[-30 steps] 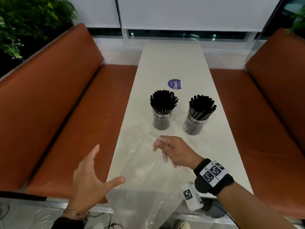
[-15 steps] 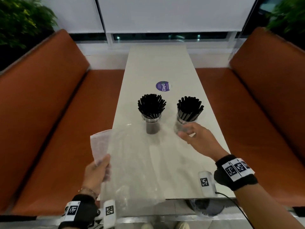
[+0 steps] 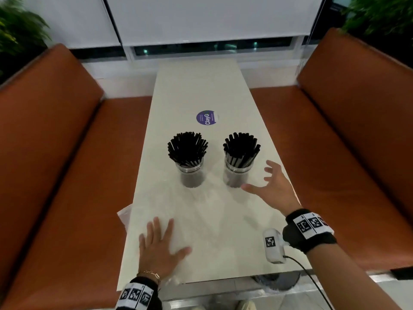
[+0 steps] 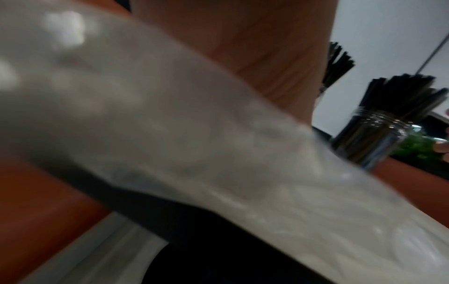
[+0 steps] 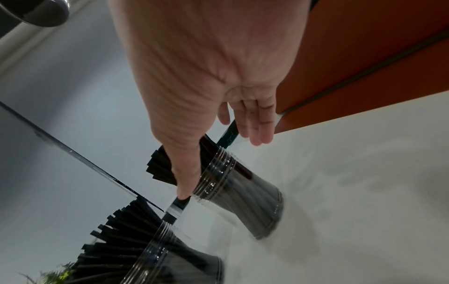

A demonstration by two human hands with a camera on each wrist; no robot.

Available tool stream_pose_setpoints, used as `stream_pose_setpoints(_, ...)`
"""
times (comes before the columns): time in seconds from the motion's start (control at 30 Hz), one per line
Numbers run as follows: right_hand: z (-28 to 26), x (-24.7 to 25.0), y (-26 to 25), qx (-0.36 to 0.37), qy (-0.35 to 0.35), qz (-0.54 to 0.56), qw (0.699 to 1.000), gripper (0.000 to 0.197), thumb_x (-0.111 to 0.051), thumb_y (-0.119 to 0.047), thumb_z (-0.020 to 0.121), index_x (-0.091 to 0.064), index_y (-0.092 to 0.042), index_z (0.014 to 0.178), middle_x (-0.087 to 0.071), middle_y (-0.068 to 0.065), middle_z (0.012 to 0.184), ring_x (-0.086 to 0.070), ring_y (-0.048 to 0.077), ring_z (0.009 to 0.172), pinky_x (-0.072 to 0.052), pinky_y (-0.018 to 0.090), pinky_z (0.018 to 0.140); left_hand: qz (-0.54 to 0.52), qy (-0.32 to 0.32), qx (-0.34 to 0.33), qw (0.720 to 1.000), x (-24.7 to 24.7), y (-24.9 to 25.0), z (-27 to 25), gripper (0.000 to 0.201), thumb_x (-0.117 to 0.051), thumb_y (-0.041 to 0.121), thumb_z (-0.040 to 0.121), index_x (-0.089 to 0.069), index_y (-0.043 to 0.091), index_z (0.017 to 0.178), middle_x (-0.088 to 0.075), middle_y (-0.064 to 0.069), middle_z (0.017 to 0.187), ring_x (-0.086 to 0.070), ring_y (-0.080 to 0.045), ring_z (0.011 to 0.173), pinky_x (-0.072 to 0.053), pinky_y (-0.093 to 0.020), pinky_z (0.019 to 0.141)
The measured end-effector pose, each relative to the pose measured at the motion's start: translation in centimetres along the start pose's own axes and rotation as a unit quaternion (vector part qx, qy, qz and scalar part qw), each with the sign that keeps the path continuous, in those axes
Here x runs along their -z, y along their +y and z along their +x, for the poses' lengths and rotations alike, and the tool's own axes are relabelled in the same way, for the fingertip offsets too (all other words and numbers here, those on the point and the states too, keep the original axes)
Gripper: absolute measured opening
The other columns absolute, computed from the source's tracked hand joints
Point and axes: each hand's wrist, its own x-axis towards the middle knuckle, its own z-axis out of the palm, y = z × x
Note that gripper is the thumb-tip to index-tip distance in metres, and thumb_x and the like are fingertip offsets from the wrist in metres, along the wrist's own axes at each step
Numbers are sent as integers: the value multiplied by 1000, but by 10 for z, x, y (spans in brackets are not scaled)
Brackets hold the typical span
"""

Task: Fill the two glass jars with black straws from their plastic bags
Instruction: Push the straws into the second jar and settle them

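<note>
Two glass jars stand side by side mid-table, both packed with black straws. They are the left jar [image 3: 191, 175] [image 5: 175, 259] and the right jar [image 3: 237, 176] [image 4: 374, 138] [image 5: 243, 188]. A clear empty plastic bag [image 3: 201, 211] [image 4: 170, 134] lies flat on the table in front of them, one corner hanging over the left edge. My left hand [image 3: 172, 238] presses flat on the bag near the front edge. My right hand [image 3: 260, 179] [image 5: 218, 146] hovers with spread fingers just right of the right jar. Its thumb is close to the glass; whether it touches cannot be told.
The narrow white table [image 3: 196, 86] runs away from me between two orange benches [image 3: 55, 175] [image 3: 357, 153]. A round purple sticker [image 3: 206, 117] lies behind the jars. The white wrist camera [image 3: 273, 245] and its cable hang under my right wrist. Plants stand in the far corners.
My left hand let go of the bag corner it pinched at the table's left edge and now lies flat on the bag. My right hand shifted from the right jar's front to its right side.
</note>
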Motion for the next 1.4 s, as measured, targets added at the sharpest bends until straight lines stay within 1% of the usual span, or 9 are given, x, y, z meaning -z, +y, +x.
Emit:
stream_pose_setpoints(0.23, 36, 7, -13, 57, -5, -18, 998, 157, -98, -70, 38, -12, -34, 164, -30, -2, 170, -39, 20, 152, -40, 51, 122, -25, 21, -59, 998, 34, -5, -6, 119, -43, 104, 65, -4, 49, 164, 15, 7, 173, 14, -17, 162, 10, -43, 130)
stream_pose_setpoints(0.33, 54, 13, -21, 95, -13, -51, 994, 158, -99, -68, 41, -9, -32, 166, -23, -3, 173, -31, 22, 157, -34, 49, 127, -61, 135, -100, 984, 60, 38, -12, 89, -58, 86, 80, -41, 44, 156, -37, 16, 166, -33, -13, 155, -18, -35, 126)
stream_pose_setpoints(0.43, 66, 20, -33, 132, -37, -82, 987, 160, -101, -65, 43, -5, -32, 167, -20, -2, 174, -23, 21, 160, -27, 45, 128, -183, 160, -128, 961, 69, 95, -4, 49, -79, 53, 85, -68, 38, 130, -71, 21, 122, -64, -1, 111, -48, -26, 107)
stream_pose_setpoints(0.5, 72, 22, -39, 160, -50, -97, 981, 160, -100, -66, 41, -5, -35, 166, -19, -2, 174, -22, 22, 160, -27, 48, 129, -297, 104, -128, 941, 61, 133, 13, 56, -86, 41, 80, -64, 35, 132, -70, 18, 119, -66, -4, 108, -57, -32, 97)
stream_pose_setpoints(0.7, 93, 30, -52, 252, -110, -176, 945, 150, -93, -76, 42, -11, -46, 164, -9, -5, 177, -13, 21, 162, -23, 51, 130, -384, 69, -107, 914, 55, 219, 100, 144, -101, 55, 49, -15, 35, 163, -32, 19, 160, -39, -4, 144, -39, -36, 121)
stream_pose_setpoints(0.9, 113, 21, -56, 338, -121, -203, 911, 124, -85, -82, 52, -31, -47, 159, -22, -10, 173, -20, 16, 159, -28, 45, 127, -406, 151, -157, 888, 54, 245, 138, 76, -94, 8, 70, -54, 40, 125, -71, 12, 122, -71, -17, 112, -66, -30, 80)
stream_pose_setpoints(1.03, 118, 2, -60, 350, -69, -183, 916, 85, -81, -78, 67, -58, -43, 141, -54, -12, 149, -46, 10, 138, -48, 39, 115, -490, 136, -113, 854, 44, 255, 143, 84, -95, 20, 58, -54, 41, 129, -75, 11, 116, -76, -15, 103, -66, -49, 85)
stream_pose_setpoints(1.17, 119, -22, -70, 324, 55, -183, 926, 50, -73, -72, 76, -71, -35, 110, -65, -11, 110, -60, 13, 104, -59, 32, 80, -538, 150, -68, 827, 52, 270, 135, 86, -97, 20, 61, -51, 34, 131, -74, 13, 116, -74, -4, 101, -65, -33, 88)
stream_pose_setpoints(1.4, 124, -43, -79, 277, 149, -167, 934, 36, -75, -55, 76, -76, -29, 101, -68, -3, 103, -61, 22, 90, -58, 35, 74, -521, 195, -11, 831, 65, 280, 126, 96, -76, 62, 59, -41, 34, 144, -65, 11, 129, -68, -12, 114, -63, -42, 92)
